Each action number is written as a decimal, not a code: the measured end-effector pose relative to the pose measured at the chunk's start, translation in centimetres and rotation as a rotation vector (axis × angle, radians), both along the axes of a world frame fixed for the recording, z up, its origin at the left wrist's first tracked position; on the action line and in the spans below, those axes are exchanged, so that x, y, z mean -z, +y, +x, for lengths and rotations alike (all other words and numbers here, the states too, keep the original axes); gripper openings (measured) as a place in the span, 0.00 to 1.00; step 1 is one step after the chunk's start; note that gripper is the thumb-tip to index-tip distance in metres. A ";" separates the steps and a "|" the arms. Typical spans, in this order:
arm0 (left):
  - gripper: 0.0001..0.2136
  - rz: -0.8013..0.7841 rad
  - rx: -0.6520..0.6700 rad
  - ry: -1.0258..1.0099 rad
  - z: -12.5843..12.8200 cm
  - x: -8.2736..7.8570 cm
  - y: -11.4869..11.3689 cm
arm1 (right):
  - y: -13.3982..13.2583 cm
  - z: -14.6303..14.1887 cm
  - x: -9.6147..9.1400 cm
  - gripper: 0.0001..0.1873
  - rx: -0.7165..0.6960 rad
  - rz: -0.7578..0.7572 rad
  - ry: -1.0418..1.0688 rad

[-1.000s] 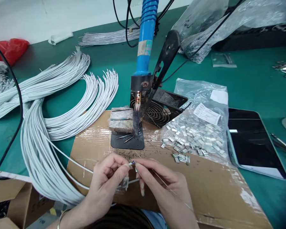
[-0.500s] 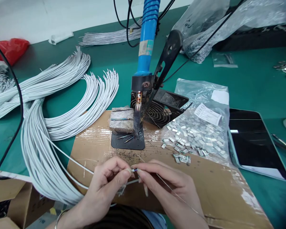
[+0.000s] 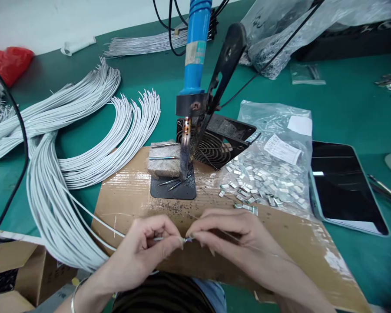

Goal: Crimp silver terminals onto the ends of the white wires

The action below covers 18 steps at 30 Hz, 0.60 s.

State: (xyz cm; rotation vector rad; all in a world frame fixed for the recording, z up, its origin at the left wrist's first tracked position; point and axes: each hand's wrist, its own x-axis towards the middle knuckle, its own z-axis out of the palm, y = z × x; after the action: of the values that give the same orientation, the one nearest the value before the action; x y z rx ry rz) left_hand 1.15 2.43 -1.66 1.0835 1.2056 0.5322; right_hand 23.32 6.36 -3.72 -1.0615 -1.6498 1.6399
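Observation:
Close to the front of the cardboard sheet, my left hand point(image 3: 146, 250) pinches a white cable point(image 3: 157, 238) between thumb and forefinger. Its end, with small blue and pale wires point(image 3: 188, 239), shows between my two hands. Thumb and forefinger of my right hand point(image 3: 237, 237) are closed on those wire ends. A thin silvery wire, like solder point(image 3: 263, 251), runs through or under the right hand; its exact hold is hidden. Above the hands, a blue-handled soldering iron point(image 3: 194, 65) points down in a black clamp, apart from both hands.
White cable bundles point(image 3: 45, 195) spread on the left. Beneath the iron lie a grey-brown block point(image 3: 164, 167) and a black plate point(image 3: 172, 192); a black fan point(image 3: 211, 152) is behind. To the right are a clear bag of small metal-cased parts point(image 3: 270, 178), loose parts point(image 3: 247, 208) and a phone-like device point(image 3: 345, 187).
My right hand has turned flatter and my fingers have shifted on the wire ends. Fewer loose parts show beside the bag. The whole view has shifted slightly.

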 end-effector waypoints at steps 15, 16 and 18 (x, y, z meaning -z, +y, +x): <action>0.15 0.138 -0.136 0.086 0.6 0.5 -0.9 | -3.6 -3.6 0.8 0.09 0.503 -0.421 0.235; 0.15 0.145 -0.132 0.088 0.6 0.5 -1.0 | -3.6 -3.7 0.7 0.09 0.484 -0.411 0.238; 0.15 0.164 -0.133 0.093 0.7 0.5 -1.0 | -3.6 -3.7 0.5 0.09 0.459 -0.388 0.240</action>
State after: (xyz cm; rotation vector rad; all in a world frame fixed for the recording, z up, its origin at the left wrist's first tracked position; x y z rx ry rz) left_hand 1.86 1.41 -2.21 1.1827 1.3400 0.6987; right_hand 19.59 2.76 -4.19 -1.2574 -0.8690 1.7181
